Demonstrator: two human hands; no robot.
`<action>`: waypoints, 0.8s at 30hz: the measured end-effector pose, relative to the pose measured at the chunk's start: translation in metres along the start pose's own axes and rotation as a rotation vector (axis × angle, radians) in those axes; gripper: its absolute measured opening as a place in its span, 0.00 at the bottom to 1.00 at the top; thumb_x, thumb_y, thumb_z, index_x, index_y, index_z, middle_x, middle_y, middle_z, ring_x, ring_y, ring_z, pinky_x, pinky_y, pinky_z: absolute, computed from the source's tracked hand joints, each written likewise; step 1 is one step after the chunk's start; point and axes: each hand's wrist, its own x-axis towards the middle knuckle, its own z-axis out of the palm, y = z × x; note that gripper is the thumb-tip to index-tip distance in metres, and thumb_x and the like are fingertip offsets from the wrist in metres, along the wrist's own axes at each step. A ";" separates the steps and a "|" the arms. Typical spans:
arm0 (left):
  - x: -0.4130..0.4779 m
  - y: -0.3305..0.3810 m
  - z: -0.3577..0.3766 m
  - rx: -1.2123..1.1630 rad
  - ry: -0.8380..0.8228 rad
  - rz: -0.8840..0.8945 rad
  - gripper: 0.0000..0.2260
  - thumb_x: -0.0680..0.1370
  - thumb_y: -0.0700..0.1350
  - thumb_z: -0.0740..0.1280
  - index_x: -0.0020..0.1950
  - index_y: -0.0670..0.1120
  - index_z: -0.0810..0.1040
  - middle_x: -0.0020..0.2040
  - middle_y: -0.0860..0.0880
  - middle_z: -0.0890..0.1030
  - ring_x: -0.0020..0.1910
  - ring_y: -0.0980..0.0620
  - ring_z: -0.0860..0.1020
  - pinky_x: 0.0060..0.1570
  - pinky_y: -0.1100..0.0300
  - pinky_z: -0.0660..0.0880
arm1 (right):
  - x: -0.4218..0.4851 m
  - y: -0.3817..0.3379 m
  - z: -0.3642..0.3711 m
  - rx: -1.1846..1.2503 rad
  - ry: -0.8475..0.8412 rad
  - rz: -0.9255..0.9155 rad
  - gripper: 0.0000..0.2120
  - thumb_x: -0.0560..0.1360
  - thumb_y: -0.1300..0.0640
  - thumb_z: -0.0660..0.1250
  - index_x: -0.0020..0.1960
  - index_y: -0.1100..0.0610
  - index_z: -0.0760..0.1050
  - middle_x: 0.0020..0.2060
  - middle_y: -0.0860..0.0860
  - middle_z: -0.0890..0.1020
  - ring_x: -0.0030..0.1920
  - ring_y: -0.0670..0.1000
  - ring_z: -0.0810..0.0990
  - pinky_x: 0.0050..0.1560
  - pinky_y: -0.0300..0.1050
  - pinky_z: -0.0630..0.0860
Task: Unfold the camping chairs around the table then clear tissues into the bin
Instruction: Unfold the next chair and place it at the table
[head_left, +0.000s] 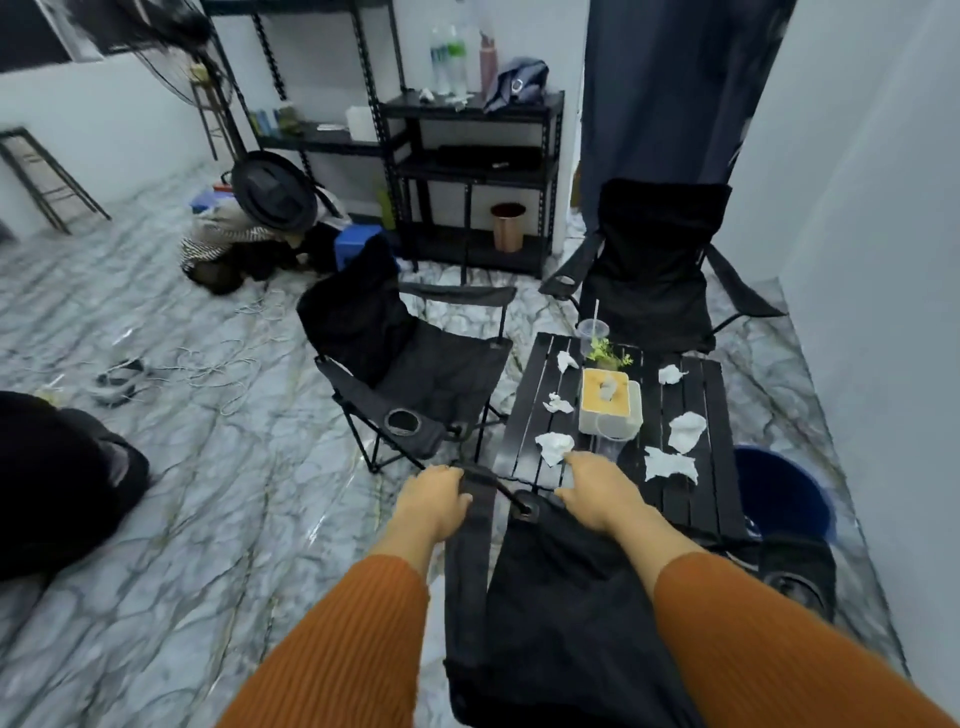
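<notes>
A black camping chair (545, 613) stands right in front of me, at the near end of the black slatted table (696, 499). My left hand (434, 499) grips the top left edge of its back. My right hand (597, 493) rests closed on the top right edge. Two more black camping chairs stand unfolded: one (410, 364) left of the table, one (654, 270) at its far end. Several crumpled white tissues (670, 462) lie scattered on the table. A dark blue bin (779, 493) sits on the floor to the table's right.
On the table stand a white tissue box (610, 405), a small plant (605, 353) and clear plastic cups (592, 330). Black metal shelves (472, 176) line the back wall. Bags and clothes (234, 244) lie on the marble floor at the left, with loose cords (208, 364).
</notes>
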 end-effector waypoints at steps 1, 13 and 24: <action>-0.010 -0.011 -0.005 -0.019 -0.005 -0.028 0.17 0.79 0.50 0.61 0.66 0.45 0.73 0.66 0.44 0.76 0.65 0.42 0.74 0.64 0.48 0.71 | -0.003 -0.014 0.000 -0.016 -0.009 -0.019 0.21 0.75 0.50 0.65 0.65 0.57 0.69 0.63 0.58 0.76 0.63 0.63 0.74 0.63 0.57 0.72; -0.044 -0.178 -0.064 -0.120 0.050 -0.230 0.19 0.81 0.51 0.60 0.70 0.45 0.70 0.69 0.43 0.73 0.66 0.41 0.73 0.63 0.49 0.72 | 0.034 -0.196 0.035 -0.085 -0.063 -0.230 0.25 0.78 0.50 0.63 0.72 0.57 0.63 0.69 0.57 0.71 0.68 0.60 0.70 0.67 0.55 0.69; 0.005 -0.326 -0.102 -0.048 0.000 -0.214 0.23 0.81 0.52 0.60 0.74 0.46 0.64 0.73 0.44 0.68 0.71 0.42 0.69 0.69 0.47 0.68 | 0.101 -0.310 0.078 -0.006 -0.050 -0.149 0.25 0.78 0.50 0.64 0.70 0.59 0.65 0.68 0.58 0.72 0.66 0.61 0.71 0.64 0.57 0.71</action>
